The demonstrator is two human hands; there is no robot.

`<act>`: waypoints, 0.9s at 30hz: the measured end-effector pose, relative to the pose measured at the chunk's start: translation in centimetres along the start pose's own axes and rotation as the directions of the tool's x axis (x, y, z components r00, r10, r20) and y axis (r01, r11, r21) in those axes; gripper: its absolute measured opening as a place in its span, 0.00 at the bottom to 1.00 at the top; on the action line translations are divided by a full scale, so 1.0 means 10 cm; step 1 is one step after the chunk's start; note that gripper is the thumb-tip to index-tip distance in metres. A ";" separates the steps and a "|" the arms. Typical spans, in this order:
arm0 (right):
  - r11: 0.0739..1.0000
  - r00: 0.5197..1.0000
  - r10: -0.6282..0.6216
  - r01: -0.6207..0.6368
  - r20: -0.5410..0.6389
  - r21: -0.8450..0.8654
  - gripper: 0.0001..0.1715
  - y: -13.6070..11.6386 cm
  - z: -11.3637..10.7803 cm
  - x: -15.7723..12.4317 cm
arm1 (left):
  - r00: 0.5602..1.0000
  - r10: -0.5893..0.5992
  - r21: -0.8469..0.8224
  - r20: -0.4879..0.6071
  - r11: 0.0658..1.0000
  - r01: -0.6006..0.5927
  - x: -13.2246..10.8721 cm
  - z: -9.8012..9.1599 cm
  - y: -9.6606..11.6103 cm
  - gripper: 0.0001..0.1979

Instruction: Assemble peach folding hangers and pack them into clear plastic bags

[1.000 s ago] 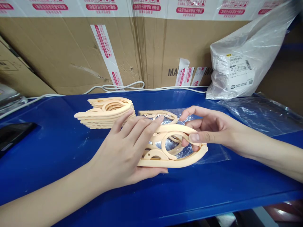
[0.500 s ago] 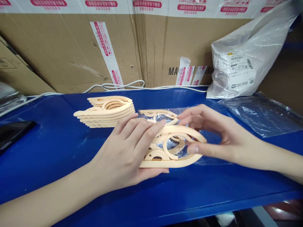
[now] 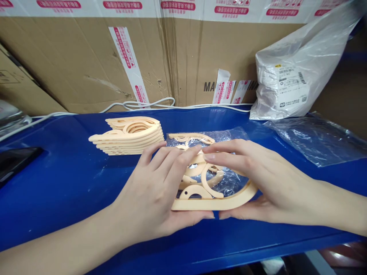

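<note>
A beige plastic folding hanger (image 3: 229,202), folded up with its curved hook part inside the frame, is held low over the table by both hands. My left hand (image 3: 155,187) is closed around its left end, thumb along the near edge and fingers on top. Around the right end closes my right hand (image 3: 266,183), thumb at the near edge and fingers over the far side. Just beyond and beneath lies a clear plastic bag (image 3: 232,134) with another beige hanger (image 3: 192,136) in or on it. A neat stack of beige hangers (image 3: 129,138) sits behind my left hand.
Cardboard boxes (image 3: 86,53) wall off the back of the blue table (image 3: 71,183). A white cable (image 3: 149,104) runs along their foot. At right are a labelled white bag (image 3: 286,84) and a flat clear bag (image 3: 318,141); a dark device (image 3: 20,162) lies left.
My right hand has moved from the hanger's right tip to a fuller grip, its fingers now across the far side and thumb below. The hanger has shifted slightly nearer; the left hand stays on it.
</note>
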State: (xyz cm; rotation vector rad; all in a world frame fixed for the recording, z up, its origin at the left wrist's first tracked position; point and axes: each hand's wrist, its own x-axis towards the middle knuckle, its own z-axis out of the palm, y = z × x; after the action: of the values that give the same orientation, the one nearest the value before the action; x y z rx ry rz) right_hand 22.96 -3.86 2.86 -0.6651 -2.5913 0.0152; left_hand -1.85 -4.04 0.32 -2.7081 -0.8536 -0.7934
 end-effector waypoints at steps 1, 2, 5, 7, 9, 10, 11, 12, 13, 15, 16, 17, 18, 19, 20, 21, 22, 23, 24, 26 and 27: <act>1.000 1.000 0.005 -0.005 -0.003 0.000 0.42 0.00 0.01 0.00 | 1.000 -0.006 -0.003 0.004 1.000 0.006 0.00 0.00 0.00 0.38; 1.000 1.000 0.007 -0.007 -0.003 0.001 0.42 0.00 0.02 0.00 | 1.000 -0.012 -0.007 0.010 1.000 0.012 0.00 0.00 0.00 0.38; 1.000 1.000 0.021 -0.021 0.012 0.010 0.40 -0.01 0.03 0.00 | 0.999 -0.024 -0.023 0.026 0.999 0.025 0.00 0.00 -0.01 0.39; 1.000 0.999 0.026 -0.026 0.023 0.018 0.42 -0.01 0.02 0.00 | 0.999 -0.022 -0.014 0.033 1.000 0.022 0.00 0.00 -0.01 0.39; 0.999 0.999 0.038 -0.038 0.030 0.020 0.44 -0.02 0.02 0.00 | 1.000 -0.008 0.011 0.024 1.000 0.008 0.00 0.01 0.00 0.37; 0.999 0.998 0.048 -0.048 0.032 0.017 0.45 -0.02 0.02 0.00 | 1.000 -0.003 0.026 0.016 1.000 0.002 0.00 0.01 0.00 0.36; 0.998 0.998 0.057 -0.057 0.034 0.012 0.45 -0.02 0.02 0.00 | 1.000 0.001 0.039 0.007 0.999 -0.001 0.00 0.01 0.00 0.35; 0.998 0.998 0.062 -0.062 0.034 0.006 0.45 -0.03 0.02 0.00 | 1.000 0.002 0.048 0.002 0.999 -0.002 -0.01 0.02 0.00 0.35; 0.998 0.998 0.060 -0.060 0.034 -0.002 0.44 -0.03 0.02 0.00 | 1.000 0.001 0.051 -0.001 0.999 -0.001 -0.01 0.02 0.00 0.34; 0.999 0.999 0.046 -0.045 0.027 -0.021 0.42 -0.05 0.03 0.00 | 1.000 -0.005 0.045 0.001 0.999 0.005 -0.01 0.02 0.01 0.35; 0.999 0.999 0.039 -0.038 0.025 -0.031 0.41 -0.06 0.03 0.01 | 1.000 -0.007 0.037 0.002 0.999 0.007 -0.01 0.03 0.01 0.36; 0.998 0.999 0.032 -0.031 0.023 -0.045 0.40 -0.06 0.04 0.01 | 1.000 -0.008 0.028 0.001 1.000 0.008 -0.01 0.03 0.01 0.37; 0.998 0.999 0.028 -0.026 0.020 -0.063 0.39 -0.06 0.04 0.01 | 1.000 -0.006 0.021 0.000 1.000 0.006 -0.01 0.04 0.00 0.38; 0.997 1.000 0.020 -0.019 0.018 -0.079 0.38 -0.05 0.04 0.01 | 1.000 -0.002 0.015 0.001 1.000 0.002 -0.01 0.04 0.00 0.38; 0.996 1.000 0.012 -0.011 0.013 -0.090 0.39 -0.02 0.03 0.02 | 1.000 -0.001 0.009 0.003 1.000 0.001 -0.01 0.04 -0.01 0.38; 0.996 1.000 0.003 -0.003 0.006 -0.094 0.40 0.01 0.02 0.02 | 1.000 -0.005 0.002 0.003 1.000 0.005 -0.01 0.04 -0.01 0.38; 0.995 1.000 0.004 -0.004 0.005 -0.095 0.41 0.05 0.00 0.02 | 1.000 -0.012 -0.004 0.000 1.000 0.012 -0.01 0.04 -0.02 0.38; 0.995 1.000 0.016 -0.015 0.005 -0.095 0.42 0.09 -0.03 0.01 | 1.000 -0.023 -0.007 -0.010 1.000 0.023 0.00 0.04 -0.03 0.38; 0.995 0.999 0.031 -0.031 0.003 -0.093 0.42 0.15 -0.07 0.01 | 0.999 -0.036 -0.007 -0.024 0.999 0.035 0.00 0.03 -0.04 0.38; 0.990 0.995 0.099 -0.099 -0.003 -0.101 0.44 0.28 -0.18 -0.01 | 0.997 -0.051 -0.003 -0.060 0.999 0.051 0.01 0.01 -0.06 0.37; 0.989 0.992 0.121 -0.122 -0.023 -0.088 0.45 0.34 -0.25 -0.02 | 0.996 -0.048 -0.006 -0.077 0.999 0.048 0.01 0.00 -0.06 0.37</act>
State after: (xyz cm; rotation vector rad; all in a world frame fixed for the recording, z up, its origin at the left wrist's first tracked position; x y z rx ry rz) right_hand 25.73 -1.19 4.59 -0.8511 -2.5426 -0.0677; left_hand -2.16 -3.50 0.43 -2.6504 -0.9035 -0.9050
